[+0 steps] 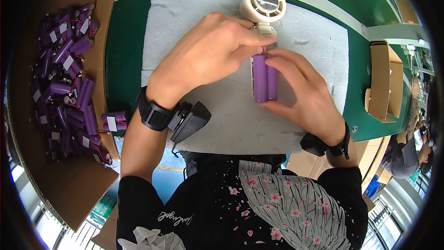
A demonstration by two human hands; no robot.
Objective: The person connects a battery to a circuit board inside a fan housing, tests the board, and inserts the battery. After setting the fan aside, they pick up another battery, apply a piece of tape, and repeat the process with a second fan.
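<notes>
A cream handheld fan with a round head lies on the foam pad, its opened handle pointing toward me. Two joined purple cylindrical cells form a battery pack, lying along the handle, whose pale edge shows at the pack's left. My right hand is closed around this pack, thumb at its near end and fingers at its far end. My left hand is pinched at the fan's neck, just above the pack. A bit of red wire shows at its fingertips; the finer parts there are hidden.
A cardboard box at the left holds many purple battery packs with red wires. One more pack lies beside it. The white-grey foam pad covers the green table. An open small carton stands right; another person sits beyond.
</notes>
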